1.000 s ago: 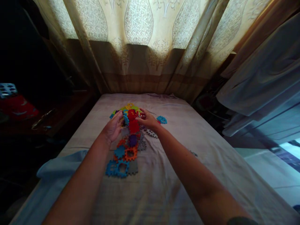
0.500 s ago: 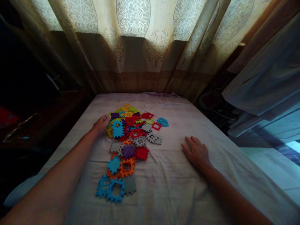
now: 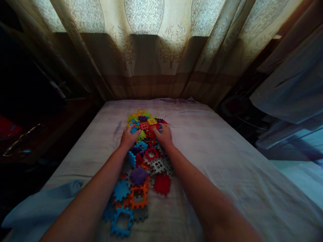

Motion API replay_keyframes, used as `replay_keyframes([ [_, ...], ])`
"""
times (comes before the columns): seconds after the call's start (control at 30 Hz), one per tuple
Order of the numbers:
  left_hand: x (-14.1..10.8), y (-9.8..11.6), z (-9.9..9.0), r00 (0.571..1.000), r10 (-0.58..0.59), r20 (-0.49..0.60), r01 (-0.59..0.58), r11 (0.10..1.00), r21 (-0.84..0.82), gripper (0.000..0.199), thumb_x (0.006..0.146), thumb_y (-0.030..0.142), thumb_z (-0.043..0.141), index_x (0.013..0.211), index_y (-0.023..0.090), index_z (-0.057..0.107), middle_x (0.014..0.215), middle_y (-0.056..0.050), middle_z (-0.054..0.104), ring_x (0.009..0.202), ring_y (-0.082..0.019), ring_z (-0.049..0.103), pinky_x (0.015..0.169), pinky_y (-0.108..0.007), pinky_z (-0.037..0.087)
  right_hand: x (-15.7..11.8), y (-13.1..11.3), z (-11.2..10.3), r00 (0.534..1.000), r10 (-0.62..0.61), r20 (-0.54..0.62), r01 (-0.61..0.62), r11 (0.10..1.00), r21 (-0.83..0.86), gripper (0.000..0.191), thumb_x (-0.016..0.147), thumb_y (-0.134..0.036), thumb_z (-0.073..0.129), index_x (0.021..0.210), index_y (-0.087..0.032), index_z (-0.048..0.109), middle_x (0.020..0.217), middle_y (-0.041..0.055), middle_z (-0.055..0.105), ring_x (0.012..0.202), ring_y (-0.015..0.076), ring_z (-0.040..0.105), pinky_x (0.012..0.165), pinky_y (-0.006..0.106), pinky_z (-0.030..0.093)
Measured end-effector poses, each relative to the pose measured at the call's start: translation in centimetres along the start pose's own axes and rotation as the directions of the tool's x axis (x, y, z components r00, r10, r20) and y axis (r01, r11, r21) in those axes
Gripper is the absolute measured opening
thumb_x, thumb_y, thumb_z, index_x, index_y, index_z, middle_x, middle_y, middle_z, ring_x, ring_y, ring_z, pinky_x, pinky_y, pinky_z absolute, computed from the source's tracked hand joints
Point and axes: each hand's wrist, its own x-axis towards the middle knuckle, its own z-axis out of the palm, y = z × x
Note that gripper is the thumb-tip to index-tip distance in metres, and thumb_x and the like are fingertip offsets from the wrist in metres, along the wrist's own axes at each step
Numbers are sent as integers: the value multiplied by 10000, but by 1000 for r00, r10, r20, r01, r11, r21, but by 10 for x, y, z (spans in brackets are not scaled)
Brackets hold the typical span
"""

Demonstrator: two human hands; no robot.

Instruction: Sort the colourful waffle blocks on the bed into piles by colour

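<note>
A long heap of toothed plastic pieces lies on the sheet, with a purple piece (image 3: 138,175), a red piece (image 3: 162,184), an orange frame (image 3: 139,196) and a blue frame (image 3: 122,222) in its near part. My left hand (image 3: 129,137) rests against the left side of the far part, fingers apart over blue and lime pieces. Opposite it, my right hand (image 3: 164,134) touches red pieces on the right side, its fingers spread too. Several pieces lie between the two hands. Fingertips of both hands are partly hidden among the pieces.
The heap lies on a pale bed sheet (image 3: 202,144). Behind the bed hangs a patterned curtain (image 3: 161,67). Light blue cloth (image 3: 45,201) lies at the left edge. Garments (image 3: 285,87) hang at the right, and a dark shelf stands at the left.
My right hand has come left from the bare sheet to the heap. My left hand has moved right along with some pieces, and the far part of the heap is narrower. The view has shifted slightly.
</note>
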Motion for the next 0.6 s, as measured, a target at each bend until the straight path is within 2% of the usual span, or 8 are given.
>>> replay_keyframes([
  [0.07,-2,6,9,998,-63,14,64,996,-60,428,632,296,820,1025,224,666,1061,-65,700,1071,-258,644,898,-352,514,4,-19,4,999,10,53,-11,1000,29,554,823,-350,639,1327,-125,594,1398,183,557,1341,271,479,1142,423,370],
  [0.13,-4,16,16,993,-106,58,112,988,-104,435,673,338,784,1067,212,651,920,-44,708,862,-220,682,772,-339,541,8,-38,5,993,-7,117,0,998,58,552,817,-335,648,1328,-135,595,1401,166,566,1348,258,480,1145,406,368],
  [0.2,-7,31,18,986,-131,99,145,977,-153,433,696,344,764,1086,201,641,850,-30,704,755,-196,677,705,-323,542,12,-55,5,985,-31,170,12,994,112,548,828,-338,644,1339,-150,587,1379,140,596,1322,242,512,1134,388,382],
  [0.27,-14,50,15,983,-129,128,153,968,-200,414,724,318,745,1105,201,631,861,-26,708,732,-178,673,699,-311,544,12,-69,0,976,-68,207,26,979,201,558,854,-350,627,1379,-177,552,1338,104,634,1258,221,570,1101,377,421],
  [0.37,-36,75,-4,975,-110,194,158,955,-250,393,730,266,756,1099,207,638,983,-44,720,818,-177,685,780,-325,552,2,-77,-19,956,-165,242,77,939,336,544,897,-376,584,1412,-212,520,1318,72,653,1190,193,618,1045,353,471],
  [0.43,-60,81,-26,964,-125,237,176,962,-209,395,722,286,783,1089,215,657,1071,-69,713,965,-216,681,872,-371,542,-12,-68,-40,941,-203,270,97,929,357,528,915,-392,561,1406,-201,533,1343,84,638,1198,197,617,1035,347,480],
  [0.53,-108,68,-65,978,-55,200,55,998,4,495,638,320,857,1100,246,696,1235,-83,670,1273,-299,554,1066,-412,436,-43,-35,-78,938,-173,299,105,968,229,605,884,-433,608,1422,-171,521,1440,127,560,1282,246,562,1081,402,450],
  [0.6,-144,45,-91,969,0,246,-44,984,174,696,518,341,921,1172,273,693,1372,-103,603,1401,-368,421,1172,-464,304,-69,-7,-101,928,-175,329,150,984,101,677,843,-473,658,1434,-179,510,1484,134,515,1372,282,477,1149,459,373],
])
